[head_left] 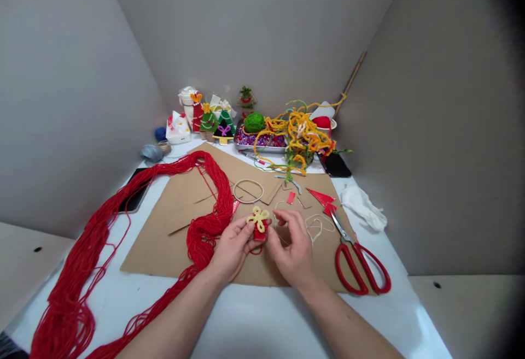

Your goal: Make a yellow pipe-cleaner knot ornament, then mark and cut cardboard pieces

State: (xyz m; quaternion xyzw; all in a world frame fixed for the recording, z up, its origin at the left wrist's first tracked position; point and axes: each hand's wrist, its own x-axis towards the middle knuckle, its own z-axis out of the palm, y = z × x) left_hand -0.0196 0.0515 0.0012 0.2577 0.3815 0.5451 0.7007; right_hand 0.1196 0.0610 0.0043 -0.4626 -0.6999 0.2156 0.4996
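Note:
My left hand is closed on a small red yarn-wrapped piece, pinched between thumb and fingers. On top of this piece lies a pale yellow yarn flower with looped petals. Just to the right, my right hand has its fingers curled, thumb close to the red piece's edge; anything between its fingertips is too small to make out. A thin white thread lies in loops beside the right hand. Below the piece hangs a short red strand of yarn.
Brown cardboard covers the table's middle. A thick red yarn skein curves along the left. Red-handled scissors, red scraps and white tissue lie right. A ring, bead tray and orange yarn tangle sit farther back.

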